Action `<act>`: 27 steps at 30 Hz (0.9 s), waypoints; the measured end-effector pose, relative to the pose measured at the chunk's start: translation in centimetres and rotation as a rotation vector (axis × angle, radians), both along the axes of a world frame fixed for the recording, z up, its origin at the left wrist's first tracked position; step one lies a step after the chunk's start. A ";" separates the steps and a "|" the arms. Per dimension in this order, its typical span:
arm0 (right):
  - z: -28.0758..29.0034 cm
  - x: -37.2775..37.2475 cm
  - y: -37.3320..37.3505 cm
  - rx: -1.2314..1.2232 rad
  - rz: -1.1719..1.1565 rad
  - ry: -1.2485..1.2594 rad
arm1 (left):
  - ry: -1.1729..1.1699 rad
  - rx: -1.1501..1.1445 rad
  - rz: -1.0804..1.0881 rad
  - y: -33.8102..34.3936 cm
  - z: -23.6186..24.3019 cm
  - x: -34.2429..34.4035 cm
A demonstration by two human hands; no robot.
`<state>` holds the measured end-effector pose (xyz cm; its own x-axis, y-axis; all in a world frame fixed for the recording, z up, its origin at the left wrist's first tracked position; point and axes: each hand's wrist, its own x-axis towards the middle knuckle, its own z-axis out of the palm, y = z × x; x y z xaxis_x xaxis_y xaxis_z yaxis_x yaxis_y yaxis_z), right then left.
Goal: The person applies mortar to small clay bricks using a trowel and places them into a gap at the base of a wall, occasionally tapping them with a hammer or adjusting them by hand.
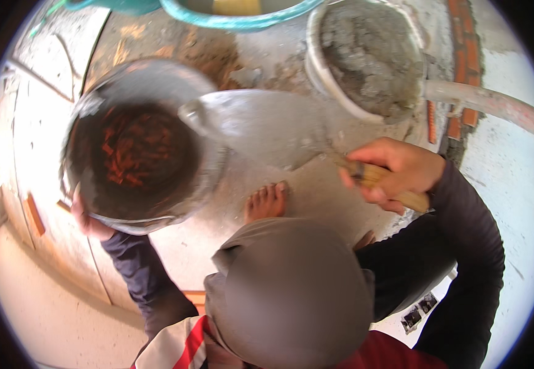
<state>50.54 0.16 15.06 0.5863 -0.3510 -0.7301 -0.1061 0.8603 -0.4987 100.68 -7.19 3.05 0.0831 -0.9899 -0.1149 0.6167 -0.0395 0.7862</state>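
Note:
My right hand (396, 175) is wrapped round the wooden handle of a trowel (267, 123). The broad grey blade points left, smeared by motion, and a lump of grey mortar (194, 118) sits near its tip. That tip reaches over the right edge of a dark bucket (156, 77), which is tilted with its mouth toward me. Inside the bucket are reddish brick pieces (134, 147), blurred. At the bucket's lower left rim, my left hand (90, 216) grips the edge, its fingers partly hidden.
A whitish bucket (312, 58) full of wet grey mortar stands at the far right. Beside it a pale pipe (488, 101) runs to the right, near orange bricks (463, 61). A teal-rimmed tub (242, 23) is at the back. My bare foot (265, 202) rests on the floor between my hands.

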 end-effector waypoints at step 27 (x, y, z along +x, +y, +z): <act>-8.6 -12.0 26.6 -0.797 -0.123 1.416 | -0.105 0.332 0.545 -1.7 -3.1 3.6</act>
